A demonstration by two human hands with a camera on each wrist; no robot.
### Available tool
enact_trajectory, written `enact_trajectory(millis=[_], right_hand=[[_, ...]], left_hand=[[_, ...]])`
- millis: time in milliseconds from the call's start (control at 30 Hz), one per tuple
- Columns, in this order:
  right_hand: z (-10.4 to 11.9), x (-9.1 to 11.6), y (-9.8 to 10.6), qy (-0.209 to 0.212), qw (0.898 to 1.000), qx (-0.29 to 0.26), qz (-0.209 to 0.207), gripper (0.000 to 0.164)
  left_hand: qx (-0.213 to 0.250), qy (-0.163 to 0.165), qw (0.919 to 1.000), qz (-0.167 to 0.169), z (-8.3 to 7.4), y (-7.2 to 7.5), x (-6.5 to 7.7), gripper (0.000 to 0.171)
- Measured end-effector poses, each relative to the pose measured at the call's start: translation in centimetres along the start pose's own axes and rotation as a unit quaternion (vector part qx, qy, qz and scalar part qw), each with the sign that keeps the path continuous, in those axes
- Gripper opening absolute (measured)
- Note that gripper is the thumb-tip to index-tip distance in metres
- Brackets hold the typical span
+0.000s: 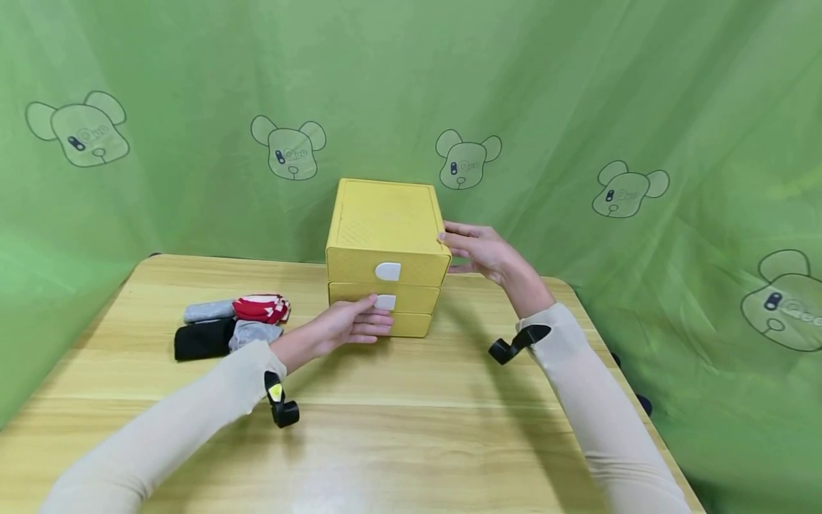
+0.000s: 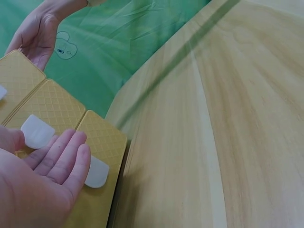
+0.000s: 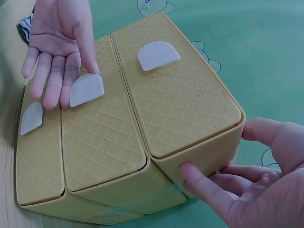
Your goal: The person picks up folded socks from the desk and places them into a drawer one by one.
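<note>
Left hand: (image 1: 343,325) palm turned up, fingers straight and held together, thumb apart; nothing gripped; thumb tip at the edge of the middle handle, fingertips below it; whether they press cannot be told.
Right hand: (image 1: 481,250) fingers spread, reaching along the upper right side of the drawer cabinet; at least one fingertip rests on that side wall; nothing enclosed.
Drawer cabinet: (image 1: 388,214) yellow, three-tier, upright at centre of the frame; fronts, in a quilted pattern, face the bottom of the frame; all drawers look pushed in.
Drawer fronts: long axis left to right; stacked top to bottom.
Middle handle: (image 1: 385,302) white, rounded tab; the key relation, lying just above the left fingers and just beyond the thumb.
Nearer hand: left, at the front; right hand flanks the cabinet, well apart from this tab.
Top handle: (image 1: 388,271) white, untouched, above the left hand.
Bottom handle: (image 2: 97,172) white, partly behind the left fingers in the left wrist view.
Folded cloths: (image 1: 203,340) black, grey and red-white bundles, left of centre.
Support: wood-grain table (image 1: 411,450), lower frame.
</note>
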State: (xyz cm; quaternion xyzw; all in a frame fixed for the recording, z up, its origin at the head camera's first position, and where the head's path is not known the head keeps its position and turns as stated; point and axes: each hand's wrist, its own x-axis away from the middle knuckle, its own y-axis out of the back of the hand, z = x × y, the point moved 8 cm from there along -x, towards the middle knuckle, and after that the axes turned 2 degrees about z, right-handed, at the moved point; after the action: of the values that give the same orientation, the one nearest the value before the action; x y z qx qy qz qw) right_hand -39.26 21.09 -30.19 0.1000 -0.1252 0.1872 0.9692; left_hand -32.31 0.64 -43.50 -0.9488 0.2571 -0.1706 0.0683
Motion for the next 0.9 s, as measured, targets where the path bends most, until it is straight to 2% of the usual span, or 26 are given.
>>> enact_trajectory(millis=[167, 300, 567, 900], right_hand=[[0.0, 0.0, 0.0, 0.000, 1.000, 0.001, 0.001, 0.066], [0.0, 0.0, -0.1, 0.001, 1.000, 0.005, -0.003, 0.065], [0.2, 0.1, 0.0, 0.003, 1.000, 0.008, -0.006, 0.064], [0.1, 0.0, 0.0, 0.005, 1.000, 0.010, -0.007, 0.065]], left_hand=[[-0.006, 0.004, 0.9999, -0.007, 0.3, 0.0, 0.3, 0.057], [-0.026, 0.005, 0.9997, 0.003, 0.7, -0.4, 1.0, 0.057], [-0.055, 0.006, 0.9982, 0.023, 2.1, -1.8, 3.7, 0.059], [-0.077, 0.005, 0.9969, 0.016, 2.8, -3.5, 7.1, 0.058]])
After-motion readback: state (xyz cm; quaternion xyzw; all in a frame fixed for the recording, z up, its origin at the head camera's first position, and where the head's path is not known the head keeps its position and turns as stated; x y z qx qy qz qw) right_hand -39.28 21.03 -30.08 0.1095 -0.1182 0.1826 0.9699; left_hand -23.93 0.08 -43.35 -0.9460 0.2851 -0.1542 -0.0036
